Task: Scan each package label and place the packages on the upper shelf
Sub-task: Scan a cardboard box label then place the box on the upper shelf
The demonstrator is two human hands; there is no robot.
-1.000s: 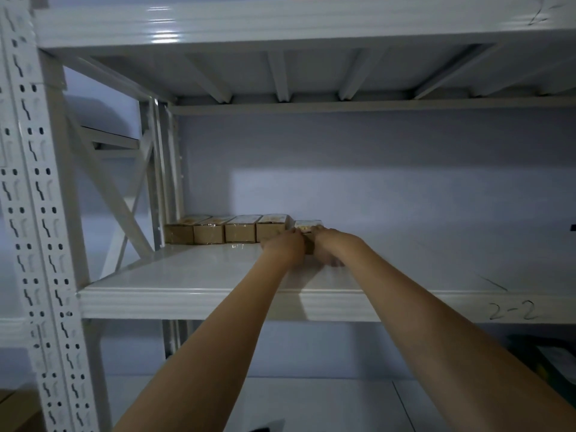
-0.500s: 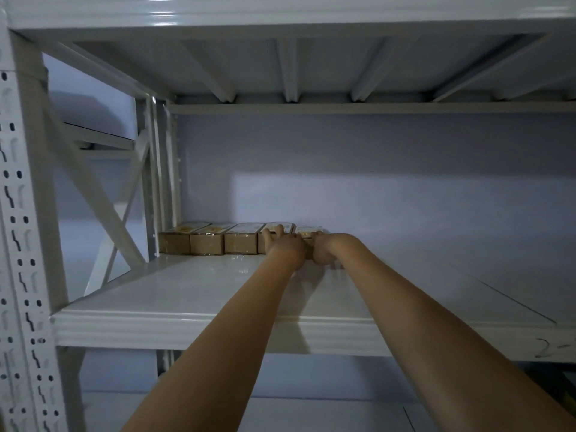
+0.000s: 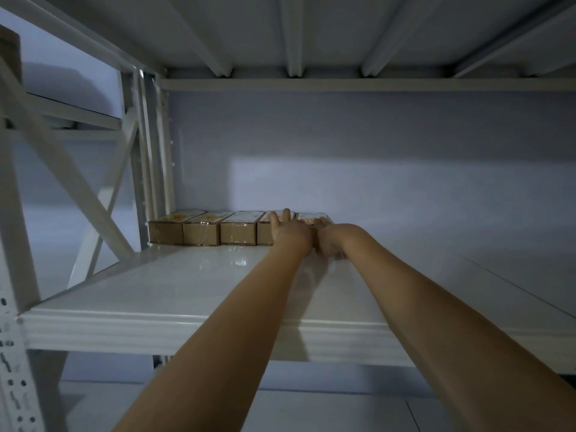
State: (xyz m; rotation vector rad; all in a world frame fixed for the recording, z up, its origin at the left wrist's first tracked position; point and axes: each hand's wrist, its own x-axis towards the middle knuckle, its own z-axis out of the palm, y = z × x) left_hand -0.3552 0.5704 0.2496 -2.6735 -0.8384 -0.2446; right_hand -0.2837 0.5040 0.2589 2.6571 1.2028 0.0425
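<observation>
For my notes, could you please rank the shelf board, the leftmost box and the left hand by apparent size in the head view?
1. Shelf board, by far.
2. Leftmost box and left hand look alike; unranked.

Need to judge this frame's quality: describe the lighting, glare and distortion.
Head view: dim overall, with a brighter patch on the back wall; soft glare on the shelf surface; wide-angle bending at the rack upright; labels on the packages too soft to read.

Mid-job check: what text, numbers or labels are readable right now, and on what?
None is legible.
Box labels: the five boxes on the shelf carry top labels with orange marks, too blurred to read.
Left hand and right hand cover part of the last two labels.
Shelf edge: no marking in view.
</observation>
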